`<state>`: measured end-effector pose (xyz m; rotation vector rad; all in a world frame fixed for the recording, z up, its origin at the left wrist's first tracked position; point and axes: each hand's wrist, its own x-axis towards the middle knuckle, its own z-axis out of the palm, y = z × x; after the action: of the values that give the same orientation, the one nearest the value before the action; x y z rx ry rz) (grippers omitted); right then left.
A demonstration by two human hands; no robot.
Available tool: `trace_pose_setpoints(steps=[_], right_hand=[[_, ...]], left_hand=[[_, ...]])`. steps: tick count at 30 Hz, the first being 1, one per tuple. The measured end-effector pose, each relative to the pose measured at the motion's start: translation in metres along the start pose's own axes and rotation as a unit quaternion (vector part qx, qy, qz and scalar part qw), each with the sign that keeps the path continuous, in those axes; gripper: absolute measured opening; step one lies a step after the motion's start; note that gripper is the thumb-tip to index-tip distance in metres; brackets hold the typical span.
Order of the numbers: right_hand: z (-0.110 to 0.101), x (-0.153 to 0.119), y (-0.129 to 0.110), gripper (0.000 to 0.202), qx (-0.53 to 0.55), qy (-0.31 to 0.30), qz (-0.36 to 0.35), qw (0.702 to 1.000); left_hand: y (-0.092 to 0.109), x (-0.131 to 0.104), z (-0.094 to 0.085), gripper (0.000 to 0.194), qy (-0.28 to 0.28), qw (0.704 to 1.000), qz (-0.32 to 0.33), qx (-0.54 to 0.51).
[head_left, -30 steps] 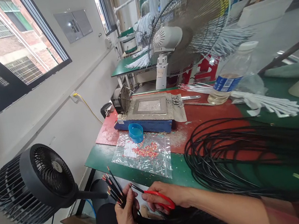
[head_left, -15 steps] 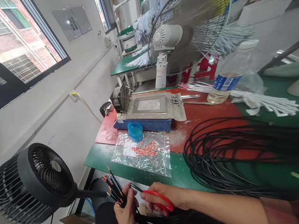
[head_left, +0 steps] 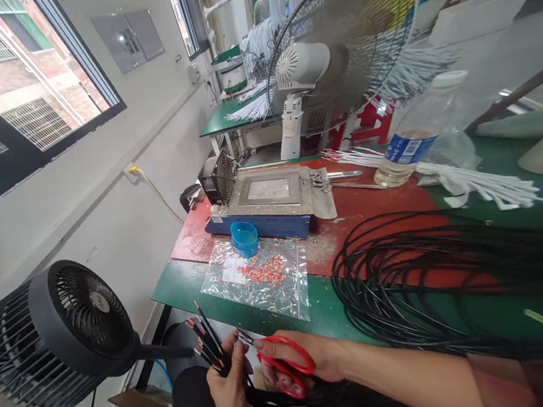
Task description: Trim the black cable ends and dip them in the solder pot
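Note:
At the lower middle, my left hand (head_left: 231, 388) is wrapped round a bunch of black cables (head_left: 208, 339) whose stripped ends, with reddish and pale wires, point up. Red-handled scissors (head_left: 296, 356) are in my right hand (head_left: 293, 359), their blades parted and their tips at my left thumb and forefinger. What lies between the blades is too small to make out. The rest of the bundle hangs below my hands. Past them, a clear plastic bag (head_left: 291, 288) with red and yellow scraps (head_left: 267, 271) lies on the green table edge.
A blue heating device (head_left: 274, 220) stands behind a blue cup (head_left: 245, 239). Coiled black cables (head_left: 388, 281) cover the table's right side, near a bottle (head_left: 410, 147). A black fan (head_left: 85, 317) is at left, a larger fan (head_left: 340, 45) behind. People sit in the background.
The scissors' handles and blades have spread apart in my right hand. My left hand and the bunch in it have hardly moved. The view has shifted slightly.

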<state>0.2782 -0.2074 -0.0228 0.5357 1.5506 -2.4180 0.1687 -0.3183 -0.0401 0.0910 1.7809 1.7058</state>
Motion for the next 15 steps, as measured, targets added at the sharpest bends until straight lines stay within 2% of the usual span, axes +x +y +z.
trace_pose_setpoints(steps=[4,8,11,15], right_hand=[[0.001,0.002,0.003,0.062,0.01,0.021,-0.03,0.999],[0.002,0.004,0.008,0.056,-0.059,0.055,-0.086,0.993],[0.003,0.003,0.009,0.054,-0.106,0.081,-0.092,0.987],[0.002,0.002,0.001,0.055,-0.04,0.092,-0.117,0.988]], left_hand=[[0.001,-0.001,0.002,0.051,0.005,1.0,0.006,-0.016],[0.008,-0.005,0.007,0.047,0.027,0.998,-0.027,-0.047],[0.011,-0.012,0.015,0.04,0.036,0.994,-0.047,-0.091],[0.003,-0.019,0.023,0.037,0.013,0.993,-0.057,-0.105]])
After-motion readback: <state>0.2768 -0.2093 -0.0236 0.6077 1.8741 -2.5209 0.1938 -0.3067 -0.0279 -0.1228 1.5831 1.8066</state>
